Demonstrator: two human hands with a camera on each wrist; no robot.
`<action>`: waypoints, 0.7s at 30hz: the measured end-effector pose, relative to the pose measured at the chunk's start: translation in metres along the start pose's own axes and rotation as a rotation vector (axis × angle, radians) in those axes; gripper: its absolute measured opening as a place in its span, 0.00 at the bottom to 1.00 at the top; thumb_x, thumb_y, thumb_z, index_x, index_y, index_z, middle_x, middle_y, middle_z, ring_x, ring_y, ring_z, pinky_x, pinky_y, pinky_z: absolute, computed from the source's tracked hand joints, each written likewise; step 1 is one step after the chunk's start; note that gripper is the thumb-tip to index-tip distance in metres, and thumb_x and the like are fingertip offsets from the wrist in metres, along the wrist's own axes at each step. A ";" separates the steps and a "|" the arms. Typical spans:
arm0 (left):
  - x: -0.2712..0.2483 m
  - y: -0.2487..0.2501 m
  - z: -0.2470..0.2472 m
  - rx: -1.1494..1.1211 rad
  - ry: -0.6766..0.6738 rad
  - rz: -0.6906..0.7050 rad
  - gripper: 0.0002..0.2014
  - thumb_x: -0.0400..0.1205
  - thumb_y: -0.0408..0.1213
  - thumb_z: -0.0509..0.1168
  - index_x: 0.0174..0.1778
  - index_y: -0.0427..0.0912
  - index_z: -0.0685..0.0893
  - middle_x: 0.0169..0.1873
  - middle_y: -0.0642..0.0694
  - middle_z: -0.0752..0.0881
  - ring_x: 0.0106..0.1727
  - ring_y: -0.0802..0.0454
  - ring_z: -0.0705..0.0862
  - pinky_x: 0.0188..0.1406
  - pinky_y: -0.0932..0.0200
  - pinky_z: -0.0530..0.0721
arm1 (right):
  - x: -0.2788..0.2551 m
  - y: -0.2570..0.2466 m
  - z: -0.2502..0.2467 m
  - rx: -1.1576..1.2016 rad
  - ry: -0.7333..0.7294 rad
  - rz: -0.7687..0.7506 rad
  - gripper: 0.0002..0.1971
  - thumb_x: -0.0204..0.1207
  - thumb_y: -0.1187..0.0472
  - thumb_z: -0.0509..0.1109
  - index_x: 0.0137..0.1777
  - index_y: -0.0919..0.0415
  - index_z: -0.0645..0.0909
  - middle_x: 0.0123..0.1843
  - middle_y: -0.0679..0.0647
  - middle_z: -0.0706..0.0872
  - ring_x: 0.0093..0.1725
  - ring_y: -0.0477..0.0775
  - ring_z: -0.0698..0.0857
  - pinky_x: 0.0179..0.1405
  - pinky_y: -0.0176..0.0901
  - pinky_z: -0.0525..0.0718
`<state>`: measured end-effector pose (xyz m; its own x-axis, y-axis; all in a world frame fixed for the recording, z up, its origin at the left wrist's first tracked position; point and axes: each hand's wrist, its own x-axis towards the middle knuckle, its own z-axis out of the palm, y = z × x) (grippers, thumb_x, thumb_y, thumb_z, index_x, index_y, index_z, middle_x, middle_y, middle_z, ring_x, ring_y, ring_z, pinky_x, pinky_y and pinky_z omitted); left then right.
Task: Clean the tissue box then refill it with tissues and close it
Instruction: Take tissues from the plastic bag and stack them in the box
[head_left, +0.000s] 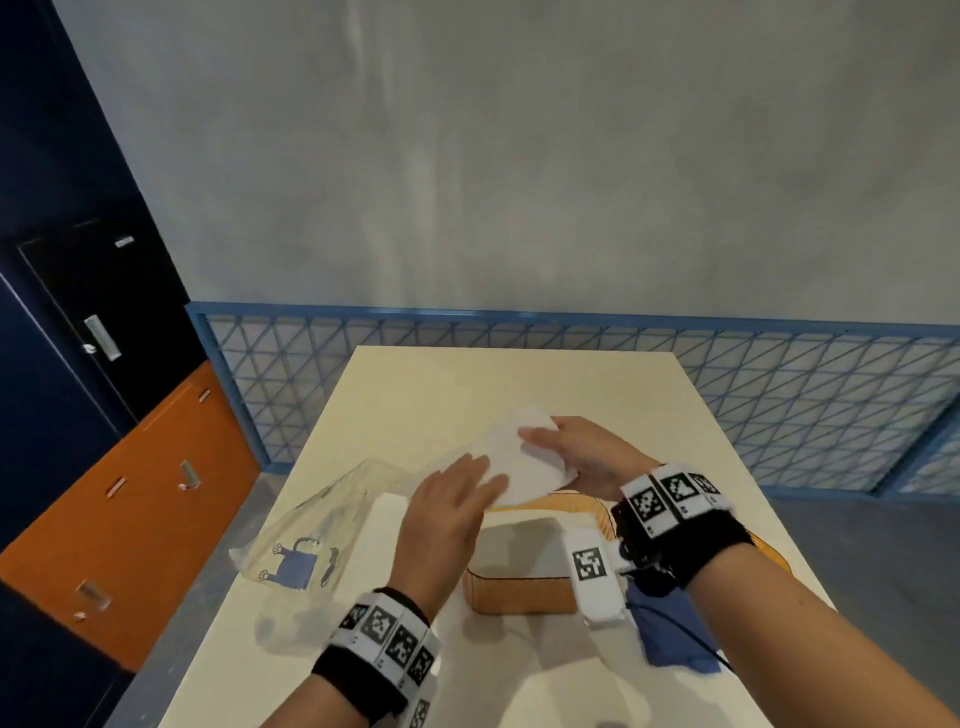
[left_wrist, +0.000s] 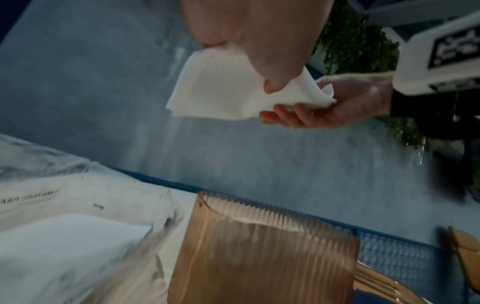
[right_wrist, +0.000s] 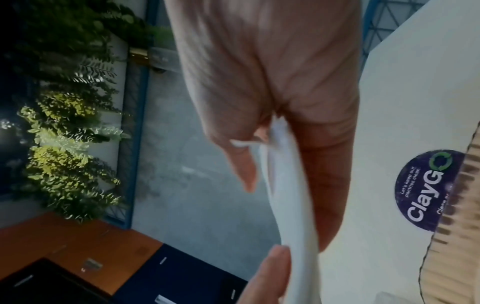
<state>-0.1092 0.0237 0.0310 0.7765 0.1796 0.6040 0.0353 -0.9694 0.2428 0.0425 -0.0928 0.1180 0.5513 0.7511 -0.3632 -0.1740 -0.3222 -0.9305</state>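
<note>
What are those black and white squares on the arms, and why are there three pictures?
No robot here, just a person's two bare hands. The checkered squares sit on wristbands that carry small cameras. The big picture comes from a camera on the person's head, looking down. The other two come from the wrist cameras, looking along each hand, so they appear tilted.

The right hand grips a stack of white folded tissues in the air, thumb on one side and fingers on the other. The left hand lies flat against the stack.

On the cream table lie an open tan ribbed tissue box, a clear plastic tissue wrapper with a blue picture, and a blue cloth.
</note>
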 end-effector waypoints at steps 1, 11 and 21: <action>-0.004 0.000 0.004 -0.024 -0.038 0.006 0.17 0.79 0.40 0.58 0.65 0.54 0.76 0.66 0.44 0.84 0.71 0.50 0.73 0.63 0.50 0.81 | 0.001 0.001 -0.002 -0.073 0.015 -0.022 0.17 0.80 0.63 0.65 0.66 0.71 0.76 0.65 0.69 0.83 0.60 0.68 0.84 0.56 0.56 0.82; 0.006 0.005 0.016 -1.264 0.061 -1.072 0.29 0.86 0.31 0.56 0.79 0.56 0.53 0.72 0.40 0.71 0.69 0.48 0.72 0.70 0.53 0.70 | -0.014 -0.001 -0.026 -0.381 0.012 -0.195 0.11 0.80 0.62 0.64 0.61 0.59 0.80 0.57 0.56 0.85 0.54 0.55 0.82 0.55 0.47 0.77; 0.024 0.013 0.015 -0.898 0.064 -0.917 0.14 0.80 0.23 0.58 0.58 0.40 0.72 0.49 0.43 0.79 0.50 0.47 0.78 0.41 0.61 0.79 | -0.013 0.047 -0.033 0.003 0.128 -0.173 0.14 0.74 0.70 0.70 0.59 0.60 0.80 0.58 0.60 0.86 0.55 0.60 0.86 0.57 0.52 0.84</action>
<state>-0.0811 0.0133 0.0374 0.6616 0.7494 -0.0255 0.0844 -0.0407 0.9956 0.0545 -0.1367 0.0807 0.6724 0.7155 -0.1895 -0.0699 -0.1935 -0.9786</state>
